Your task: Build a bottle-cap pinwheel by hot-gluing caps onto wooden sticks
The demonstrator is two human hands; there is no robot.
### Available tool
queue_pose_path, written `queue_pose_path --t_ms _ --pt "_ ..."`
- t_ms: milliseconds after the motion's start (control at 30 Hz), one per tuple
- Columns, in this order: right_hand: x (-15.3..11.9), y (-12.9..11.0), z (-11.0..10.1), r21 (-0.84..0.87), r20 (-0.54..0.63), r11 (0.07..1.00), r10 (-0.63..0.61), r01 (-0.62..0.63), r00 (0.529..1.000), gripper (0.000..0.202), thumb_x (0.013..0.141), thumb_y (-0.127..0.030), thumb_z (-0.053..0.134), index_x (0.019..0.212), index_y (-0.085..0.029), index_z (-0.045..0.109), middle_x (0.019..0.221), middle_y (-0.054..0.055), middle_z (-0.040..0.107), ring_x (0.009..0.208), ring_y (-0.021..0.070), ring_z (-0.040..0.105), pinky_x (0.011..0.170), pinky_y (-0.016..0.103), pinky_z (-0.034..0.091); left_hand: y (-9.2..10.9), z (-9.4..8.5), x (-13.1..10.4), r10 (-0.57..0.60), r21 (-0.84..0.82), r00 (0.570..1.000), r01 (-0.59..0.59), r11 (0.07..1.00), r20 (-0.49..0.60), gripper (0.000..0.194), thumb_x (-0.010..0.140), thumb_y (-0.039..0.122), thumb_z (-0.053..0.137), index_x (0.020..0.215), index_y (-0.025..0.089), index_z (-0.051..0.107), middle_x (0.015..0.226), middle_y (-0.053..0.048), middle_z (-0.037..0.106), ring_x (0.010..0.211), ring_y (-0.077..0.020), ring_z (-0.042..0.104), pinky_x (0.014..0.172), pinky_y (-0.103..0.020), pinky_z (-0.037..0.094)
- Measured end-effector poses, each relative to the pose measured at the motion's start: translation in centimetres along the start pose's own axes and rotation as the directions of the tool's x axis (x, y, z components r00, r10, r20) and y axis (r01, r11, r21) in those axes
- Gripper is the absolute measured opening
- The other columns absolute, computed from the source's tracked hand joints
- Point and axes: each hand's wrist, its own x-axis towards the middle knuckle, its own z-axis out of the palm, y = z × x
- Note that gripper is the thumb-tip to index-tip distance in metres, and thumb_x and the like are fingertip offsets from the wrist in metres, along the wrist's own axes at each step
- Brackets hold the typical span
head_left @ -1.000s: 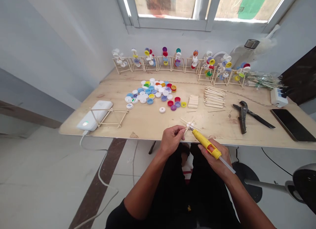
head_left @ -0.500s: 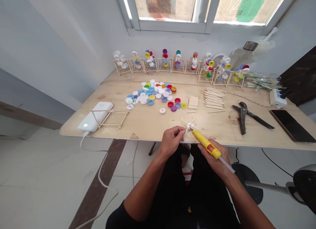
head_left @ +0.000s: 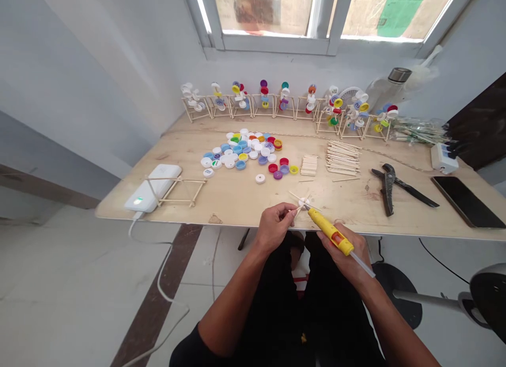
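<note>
My right hand is closed round a yellow hot glue gun, with a clear glue stick poking out of its back end. The gun's nozzle meets a small white bottle cap that has thin wooden sticks crossing over it near the table's front edge. My left hand pinches the near end of one wooden stick of this cross. Whether the nozzle touches cap or stick is too small to tell.
Coloured bottle caps lie mid-table, beside short sticks and longer sticks. Pliers and a phone lie right. A stick frame leans on a white power bank. Cap pinwheels on stick frames line the back.
Hardly anything differs. Both hands, the glue gun and the crossed sticks keep their places; the view has shifted very slightly.
</note>
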Motion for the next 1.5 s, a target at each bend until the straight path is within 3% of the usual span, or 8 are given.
queue_pose_path --t_ms 800,1133,1333,1500 --pt "-0.1 -0.2 0.0 -0.013 0.021 1.000 -0.015 0.016 1.000 0.035 0.084 -0.044 0.053 0.061 -0.022 0.039 0.055 -0.004 0.043 0.049 0.0100 0.042 0.051 0.022 0.031 0.1 0.0 0.0 -0.004 -0.026 1.000 0.004 1.000 -0.003 0.019 0.075 0.030 0.059 0.083 0.015 0.068 0.053 0.004 0.055 0.050 -0.0102 0.051 0.052 -0.021 0.041" --pt "0.2 0.0 -0.4 -0.012 0.002 0.998 0.055 -0.055 0.999 0.034 0.082 -0.046 0.053 0.061 -0.022 0.043 0.054 -0.005 0.045 0.048 0.0097 0.043 0.049 0.022 0.033 0.2 0.0 0.0 -0.020 -0.060 1.000 0.019 0.998 -0.005 0.018 0.075 0.031 0.060 0.081 0.015 0.068 0.051 0.004 0.054 0.050 -0.0100 0.051 0.052 -0.021 0.040" --pt "0.4 0.7 0.0 0.183 0.019 0.962 0.204 -0.204 0.979 0.031 0.079 -0.049 0.057 0.068 -0.020 0.055 0.056 -0.003 0.052 0.051 0.0110 0.047 0.049 0.022 0.037 0.1 -0.2 0.2 0.002 -0.039 1.000 -0.002 0.999 -0.013 0.020 0.075 0.033 0.060 0.082 0.015 0.067 0.052 0.004 0.054 0.051 -0.0105 0.051 0.054 -0.022 0.040" --pt "0.6 2.2 1.2 0.418 0.031 0.863 0.298 -0.283 0.954 0.029 0.074 -0.046 0.064 0.072 -0.018 0.059 0.064 0.001 0.059 0.057 0.0135 0.053 0.051 0.024 0.043 -0.2 -0.8 0.9 0.114 0.180 0.993 -0.108 0.978 -0.025 0.019 0.078 0.034 0.057 0.079 0.017 0.066 0.055 0.003 0.055 0.052 -0.0110 0.050 0.053 -0.023 0.039"
